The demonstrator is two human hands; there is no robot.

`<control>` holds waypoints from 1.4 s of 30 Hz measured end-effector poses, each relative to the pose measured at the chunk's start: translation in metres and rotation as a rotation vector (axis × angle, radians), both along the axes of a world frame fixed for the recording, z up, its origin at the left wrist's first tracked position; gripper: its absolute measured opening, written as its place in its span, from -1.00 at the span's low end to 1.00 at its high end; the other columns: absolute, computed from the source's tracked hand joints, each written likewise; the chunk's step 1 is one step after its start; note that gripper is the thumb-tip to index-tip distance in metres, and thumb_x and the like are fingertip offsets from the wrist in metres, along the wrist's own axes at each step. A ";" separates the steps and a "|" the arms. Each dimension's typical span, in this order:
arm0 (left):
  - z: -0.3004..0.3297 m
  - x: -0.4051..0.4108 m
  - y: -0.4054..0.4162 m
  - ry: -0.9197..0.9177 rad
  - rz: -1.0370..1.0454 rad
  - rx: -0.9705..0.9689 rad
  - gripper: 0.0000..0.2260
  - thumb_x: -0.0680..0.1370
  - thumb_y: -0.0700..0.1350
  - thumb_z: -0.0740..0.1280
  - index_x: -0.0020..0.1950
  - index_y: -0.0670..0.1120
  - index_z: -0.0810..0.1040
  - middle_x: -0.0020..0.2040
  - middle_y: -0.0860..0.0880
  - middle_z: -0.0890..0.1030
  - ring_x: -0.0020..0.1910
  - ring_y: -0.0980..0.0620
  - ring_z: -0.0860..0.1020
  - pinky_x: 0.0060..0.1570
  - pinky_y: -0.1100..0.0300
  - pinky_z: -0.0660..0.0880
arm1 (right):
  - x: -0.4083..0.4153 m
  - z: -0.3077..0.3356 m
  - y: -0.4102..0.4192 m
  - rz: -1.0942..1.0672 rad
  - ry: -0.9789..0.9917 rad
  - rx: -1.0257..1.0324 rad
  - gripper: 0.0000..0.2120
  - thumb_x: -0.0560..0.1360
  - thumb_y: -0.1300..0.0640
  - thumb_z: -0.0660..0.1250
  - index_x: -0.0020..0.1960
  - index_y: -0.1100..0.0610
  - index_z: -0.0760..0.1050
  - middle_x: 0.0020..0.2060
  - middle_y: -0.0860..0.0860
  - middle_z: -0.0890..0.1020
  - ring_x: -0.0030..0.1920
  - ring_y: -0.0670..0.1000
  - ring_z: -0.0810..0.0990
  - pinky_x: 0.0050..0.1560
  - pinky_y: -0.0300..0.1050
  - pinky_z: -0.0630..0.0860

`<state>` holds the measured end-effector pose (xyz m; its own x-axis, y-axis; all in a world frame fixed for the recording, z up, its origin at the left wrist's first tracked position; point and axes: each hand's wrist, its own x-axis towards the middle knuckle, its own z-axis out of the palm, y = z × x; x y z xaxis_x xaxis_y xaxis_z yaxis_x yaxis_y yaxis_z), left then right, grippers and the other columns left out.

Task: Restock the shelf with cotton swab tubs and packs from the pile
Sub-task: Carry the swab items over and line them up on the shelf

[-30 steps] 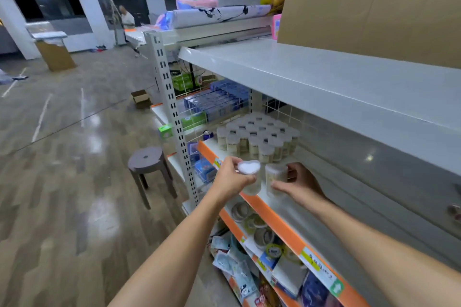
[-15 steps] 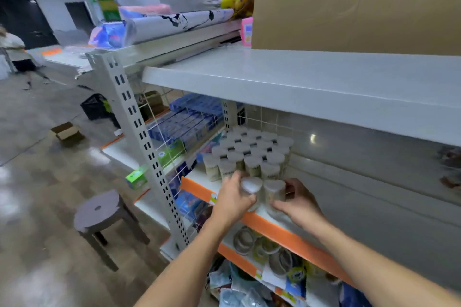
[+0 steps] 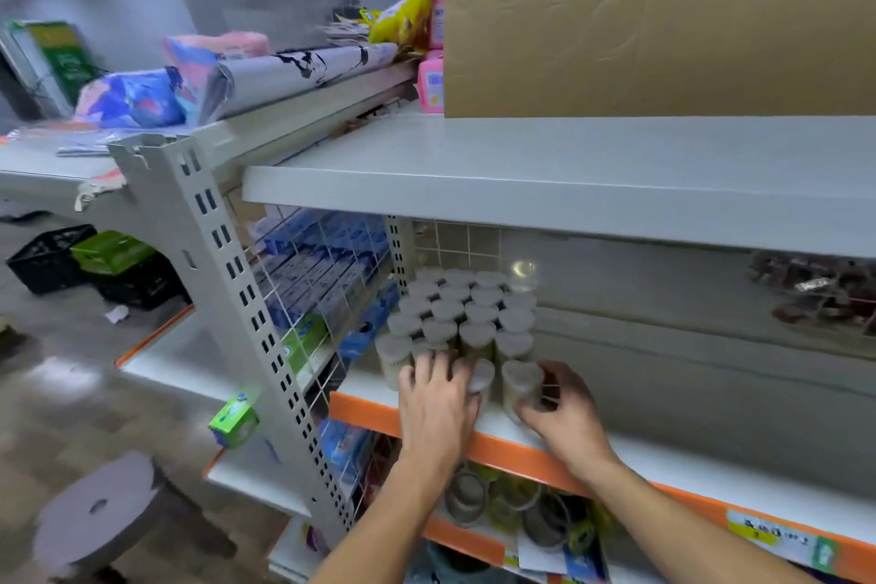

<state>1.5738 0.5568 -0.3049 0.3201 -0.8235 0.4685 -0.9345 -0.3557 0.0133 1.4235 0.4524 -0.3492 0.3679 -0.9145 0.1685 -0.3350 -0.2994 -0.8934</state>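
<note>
- The shelf [image 3: 663, 465], white with an orange front edge, is seen from above and slightly to the left.
- A block of cotton swab tubs [image 3: 467, 313], clear with pale heart-shaped lids, is stood upright in rows at the shelf's left end, against the wire divider [image 3: 322, 280].
- Two more tubs are held at the front of the block, just behind the orange edge.
- The left tub [image 3: 481, 382] is gripped by the left hand [image 3: 433, 403]; the fingers are curled round its side and the lid is left showing past the fingertips. Whether its base is on the shelf cannot be told.
- The right tub [image 3: 521, 386] is held by the right hand [image 3: 566, 415], fingers wrapped round its right side and the thumb at its lower front. It appears to stand on the shelf surface, just beside the left tub.
- Both tubs are close to the front row of the block; contact with that row cannot be confirmed because of blur.
- Blue boxes [image 3: 327, 266] are stacked beyond the wire divider, on the neighbouring bay.
- A large cardboard box [image 3: 663, 14] is stood on the upper shelf board [image 3: 569, 175].
- Tape rolls [image 3: 512, 503] are noted on the level below the hands.
- A round grey stool [image 3: 95, 512] is seen on the floor at lower left.
</note>
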 end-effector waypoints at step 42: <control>0.029 -0.005 -0.024 0.107 -0.136 0.147 -0.80 0.40 0.00 0.33 -0.03 0.01 0.64 -0.06 -0.04 0.65 0.00 -0.11 0.58 0.02 0.03 0.41 | -0.024 0.022 -0.005 0.109 0.595 0.154 -0.35 0.46 0.01 0.40 0.50 0.03 0.29 0.38 0.03 0.50 0.33 0.03 0.51 0.26 -0.21 0.44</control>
<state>1.5692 0.5328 -0.2762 0.2431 -0.9193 0.3096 -0.9700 -0.2322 0.0720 1.4000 0.4476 -0.3269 0.4510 -0.8637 -0.2250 -0.7631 -0.2424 -0.5991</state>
